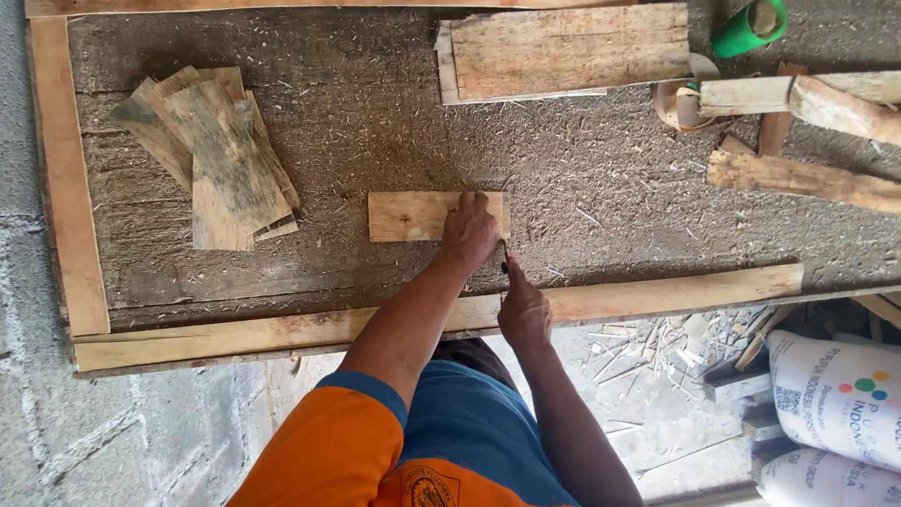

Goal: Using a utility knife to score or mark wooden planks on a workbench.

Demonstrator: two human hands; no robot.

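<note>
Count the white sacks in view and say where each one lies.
2. One white sack lies at the right edge, below the bench; a second sack sits under it in the bottom right corner. Both are cut off; others may be hidden.

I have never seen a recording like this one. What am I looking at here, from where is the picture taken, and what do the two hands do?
This is one picture from a camera worn on a person's head, looking down at their own arms; no machine is involved. In front is a rough workbench covered in sawdust, with a wooden rim. The left hand presses flat on a small board in the middle. The right hand holds a thin dark tool at the board's near edge; what kind of tool is too small to tell. On the left lies a stack of grey boards, at the top a wider plank, on the right rough sticks and a green tube. White sacks lie on the floor.
</note>
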